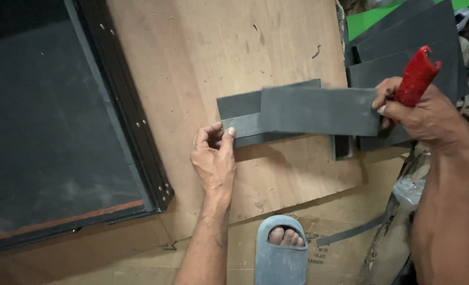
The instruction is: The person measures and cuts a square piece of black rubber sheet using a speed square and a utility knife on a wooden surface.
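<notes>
My left hand [213, 158] pinches the end of a metal ruler [243, 125] that lies across a dark grey foam piece [238, 104] on the plywood board [218, 53]. My right hand [421, 113] grips a red-handled cutter [416, 76] and also holds the right end of a dark grey foam strip [318, 111], which lies over the ruler and the lower foam piece. The cutter's blade is hidden behind the hand and the strip.
A black-framed dark panel [50, 121] fills the left. More dark foam sheets [403, 47] are stacked at the upper right over something green [369, 18]. Flattened cardboard [139, 258] lies below, with my foot in a blue-grey slipper [282, 253] and a thin grey offcut strip [350, 232].
</notes>
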